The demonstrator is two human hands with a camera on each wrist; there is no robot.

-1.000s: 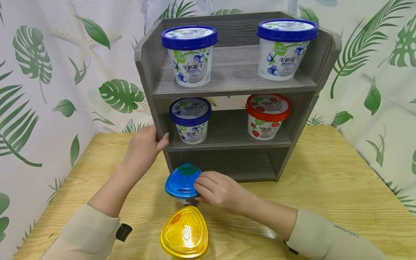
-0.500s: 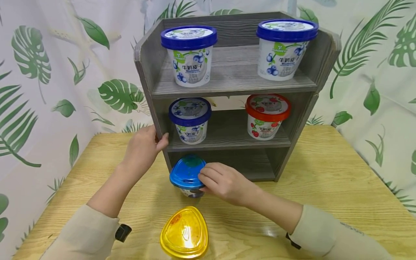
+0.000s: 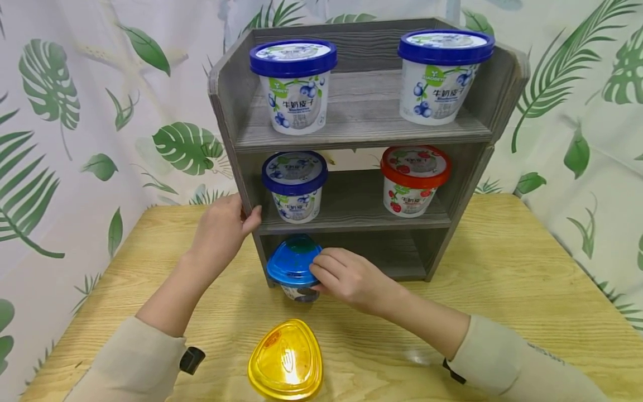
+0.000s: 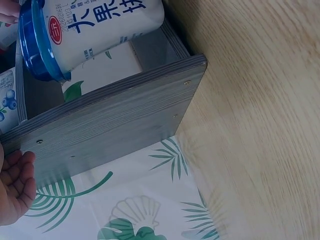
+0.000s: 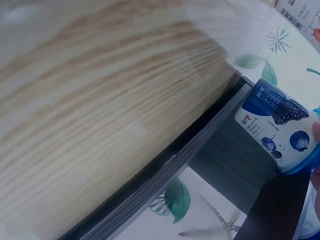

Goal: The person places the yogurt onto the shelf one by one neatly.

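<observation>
My left hand [image 3: 221,229] grips the left upright of a small grey wooden shelf [image 3: 366,120], thumb on its front edge; curled fingers touch its outer side in the left wrist view. My right hand [image 3: 349,282] holds a yogurt cup with a blue three-cornered lid [image 3: 293,262] by the lid's right side. That cup is at the front left of the bottom compartment. White with large blue writing, the cup [image 4: 107,30] also shows in the left wrist view; blackberry and blueberry pictures mark the cup [image 5: 280,127] in the right wrist view.
A yellow-lidded cup [image 3: 286,360] stands on the wooden table [image 3: 502,290] in front. Two blue-lidded tubs [image 3: 296,106] [image 3: 437,92] are on the top shelf. A blueberry tub [image 3: 296,204] and a red-lidded tub [image 3: 409,198] occupy the middle one.
My right hand has carried the blue-lidded yogurt cup forward and slightly right, from near the yellow-lidded cup to the bottom compartment's front. My left hand stays on the shelf.
</observation>
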